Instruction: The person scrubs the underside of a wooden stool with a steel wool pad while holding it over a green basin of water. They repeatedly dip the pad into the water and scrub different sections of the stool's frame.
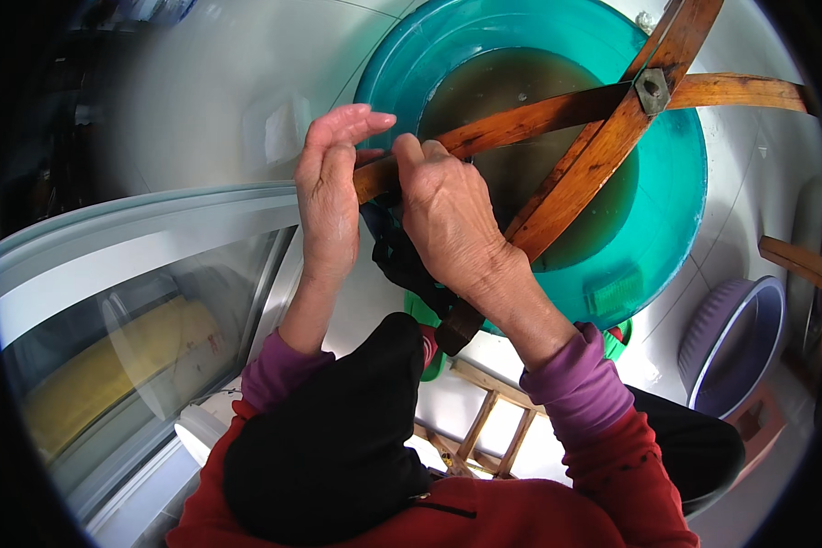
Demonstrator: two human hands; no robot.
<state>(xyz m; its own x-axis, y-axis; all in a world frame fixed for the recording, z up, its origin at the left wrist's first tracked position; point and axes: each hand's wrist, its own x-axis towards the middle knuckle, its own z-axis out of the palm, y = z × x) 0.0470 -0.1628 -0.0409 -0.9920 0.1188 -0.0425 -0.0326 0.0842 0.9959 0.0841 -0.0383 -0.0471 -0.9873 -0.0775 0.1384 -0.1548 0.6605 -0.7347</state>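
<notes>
Two wooden bars cross over a teal plastic basin [668, 171], joined by a hexagonal metal nut [653, 90]. My right hand [449, 205] is curled over the near end of the curved wooden bar [527, 120]. My left hand [330, 185] stands upright beside that bar's end, palm towards it and fingers apart. Whether its thumb touches the wood is hidden. Dark fabric or webbing [401, 257] hangs beneath my hands and runs down to the dark end [460, 329] of a wooden bar. Murky brown water [514, 79] fills the bottom of the basin.
To the left is a glass panel [178, 329] in a pale frame. A purple ribbed basin [702, 335] rests at the right, by a pinkish plastic stool [760, 425]. Below me lies a small wooden frame [476, 425]. A green object [613, 291] shows at the teal basin's wall.
</notes>
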